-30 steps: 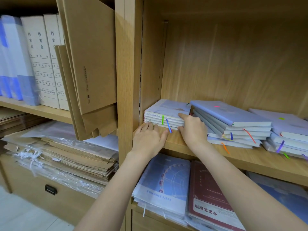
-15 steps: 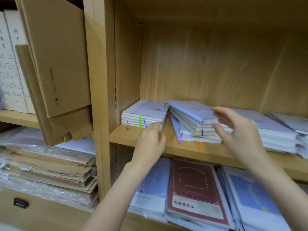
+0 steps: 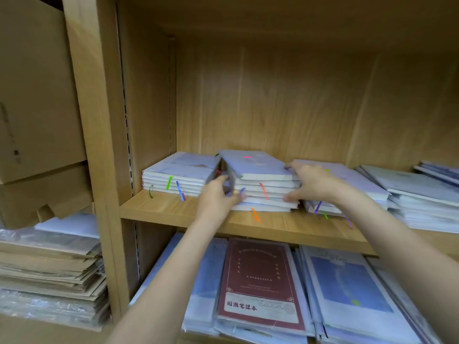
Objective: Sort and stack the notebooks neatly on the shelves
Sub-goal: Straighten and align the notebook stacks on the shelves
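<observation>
Middle stack of pale blue notebooks (image 3: 263, 187) sits on wooden shelf (image 3: 173, 209). Left hand (image 3: 218, 197) grips its left edge; right hand (image 3: 313, 182) fingers clasp its right end.

A light wooden bookcase (image 3: 285, 95) fills the view, its upright divider (image 3: 99, 145) separating two bays. Warm light falls on the grained back panel (image 3: 298, 108); the shelf board (image 3: 173, 209) runs across below.

Brown cardboard folders (image 3: 37, 108) upper left; stacked kraft envelopes (image 3: 49, 264) below, over plastic-wrapped bundles (image 3: 42, 309).
</observation>
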`<state>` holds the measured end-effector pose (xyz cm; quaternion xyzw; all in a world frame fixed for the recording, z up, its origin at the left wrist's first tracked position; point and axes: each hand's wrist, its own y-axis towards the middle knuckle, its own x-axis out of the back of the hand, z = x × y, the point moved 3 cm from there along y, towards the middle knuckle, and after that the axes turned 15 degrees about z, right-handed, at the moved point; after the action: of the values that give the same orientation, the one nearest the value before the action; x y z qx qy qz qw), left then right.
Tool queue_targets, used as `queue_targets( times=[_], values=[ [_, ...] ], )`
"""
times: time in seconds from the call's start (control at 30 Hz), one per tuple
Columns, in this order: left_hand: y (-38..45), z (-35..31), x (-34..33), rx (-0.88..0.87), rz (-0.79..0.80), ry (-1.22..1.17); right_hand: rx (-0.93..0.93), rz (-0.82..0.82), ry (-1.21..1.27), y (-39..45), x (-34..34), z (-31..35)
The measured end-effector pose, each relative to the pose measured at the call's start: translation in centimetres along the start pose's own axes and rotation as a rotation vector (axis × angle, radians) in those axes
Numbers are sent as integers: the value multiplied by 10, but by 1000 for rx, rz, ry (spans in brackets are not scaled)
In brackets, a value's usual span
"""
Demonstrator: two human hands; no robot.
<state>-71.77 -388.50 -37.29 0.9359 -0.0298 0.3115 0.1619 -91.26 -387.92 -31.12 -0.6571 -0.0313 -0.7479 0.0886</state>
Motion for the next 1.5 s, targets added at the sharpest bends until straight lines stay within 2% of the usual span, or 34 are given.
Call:
queue_targets(
  times=[0.07,0.2,0.33,0.43,0.57,0.67,0.77,0.83,0.93,1.03,1.27,1.5],
  values=[
    [3,8,12,50,-30,-28,59,-54,52,-5,-12,6],
    [3,12,11,55,184,-76,126,-86,267,-5,-47,12],
    [6,17,4,25,231,-56,140,-203,533,-2,-57,11],
    [-1,13,6,6,159,22,176,-290,663,-5,-57,7],
    [-23,-2,4,-45,-9,154,201,-309,664,-12,-62,3],
    [-44,-1,1,-64,-155,145,297,-296,738,-25,-69,-2],
    [-66,0,1,-120,-230,19,387,-227,826,-40,-71,-5],
    [-67,2,6,-110,-182,38,414,-153,888,-44,-67,-7],
    [-50,11,14,-50,9,158,400,-84,949,-41,-64,-11],
    [-45,18,17,-39,221,-23,366,-54,987,-39,-64,-16],
    [-44,18,17,-45,272,-68,361,29,841,-25,-58,-21],
    [-40,16,20,26,320,-35,358,76,913,-25,-55,-19]
  ],
)
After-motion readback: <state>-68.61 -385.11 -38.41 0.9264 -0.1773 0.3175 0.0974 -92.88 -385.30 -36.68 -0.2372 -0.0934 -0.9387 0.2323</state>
